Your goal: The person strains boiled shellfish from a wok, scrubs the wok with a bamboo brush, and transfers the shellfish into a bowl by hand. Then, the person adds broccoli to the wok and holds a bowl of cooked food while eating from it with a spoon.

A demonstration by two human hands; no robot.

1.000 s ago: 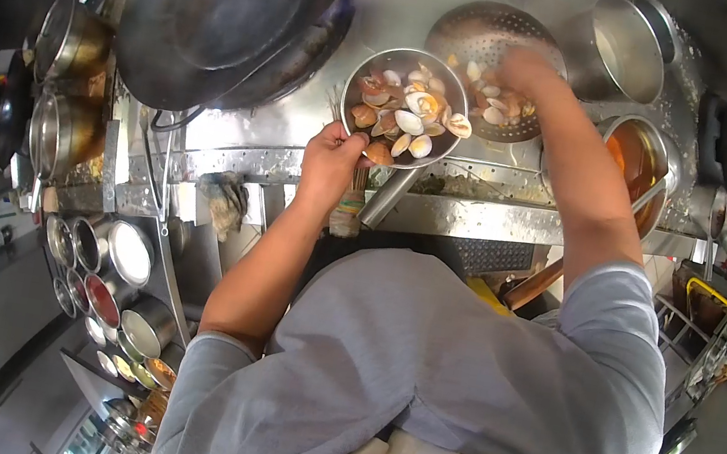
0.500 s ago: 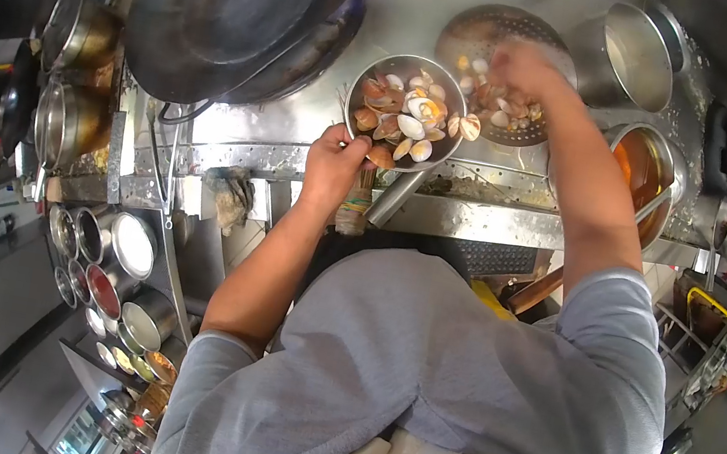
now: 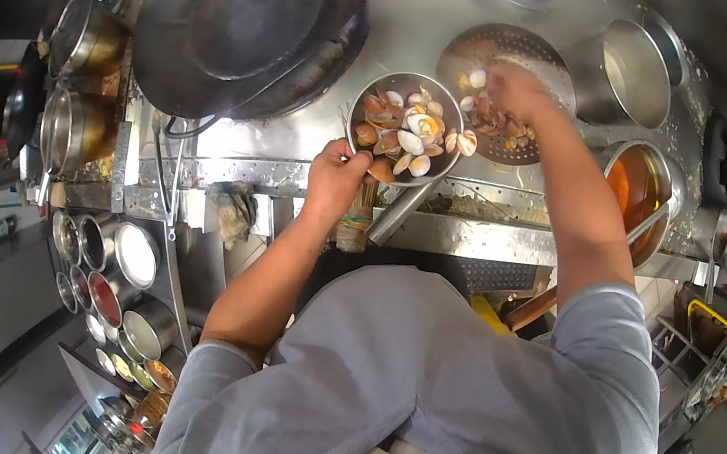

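Observation:
My left hand (image 3: 336,179) grips the near-left rim of a round metal bowl (image 3: 437,180), which is filled with opened clams (image 3: 411,141). To the right lies a round perforated strainer (image 3: 545,63) with more clams (image 3: 504,133) on it. Over those clams is my right hand (image 3: 518,94), its fingers blurred and pointing left. Whether they hold a clam cannot be made out. The bowl's left side stands near the strainer's left edge, and a clam sits at the bowl's right rim.
A large black wok (image 3: 261,8) rests at the left. Beyond the strainer stands a metal pot (image 3: 641,76), with a pot of orange liquid (image 3: 633,181) nearer me. Several containers (image 3: 135,254) are at lower left. A bundled brush (image 3: 354,225) hangs at the counter's edge.
The view has shifted, so bowl, strainer and wok appear lower. Fewer clams lie on the strainer. My right hand still works over it, and my left hand keeps hold of the bowl.

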